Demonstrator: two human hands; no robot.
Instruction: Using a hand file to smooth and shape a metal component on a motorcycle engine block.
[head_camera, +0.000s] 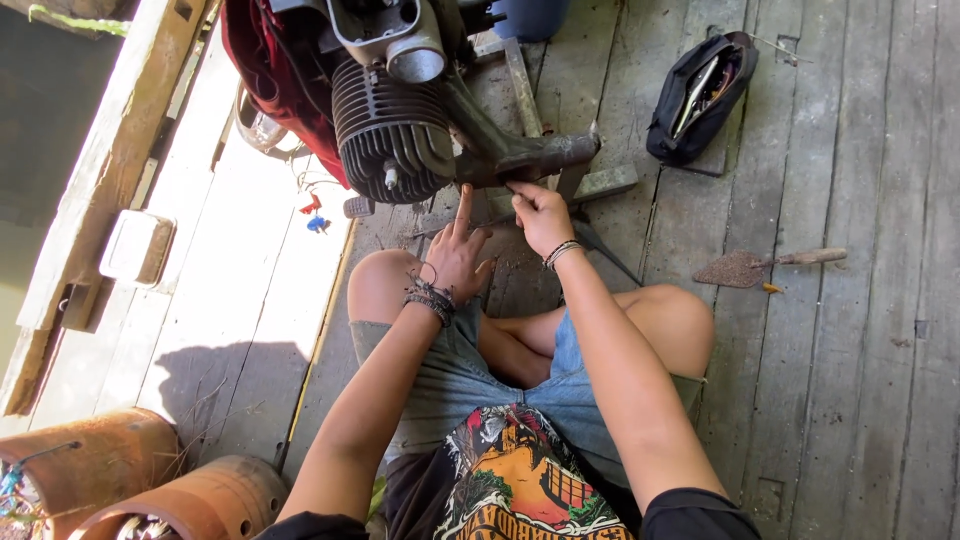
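Leftmost, a dark finned metal engine cylinder (392, 135) is seen above the left hand (455, 258), which is open, forefinger raised beneath it, holding nothing. Just right, a grey exhaust pipe (545, 153) is touched underneath by the loosely curled right hand (540, 215); any grip cannot be told.

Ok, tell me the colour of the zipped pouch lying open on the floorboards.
The pouch is black, with metal tools showing inside; the head view shows it, at upper right.

An outdoor makeshift repair spot on a weathered plank floor (850, 150): a finned motorcycle engine (392, 130), an open black tool pouch (700, 95), a rusty trowel (765, 266), sunlight.
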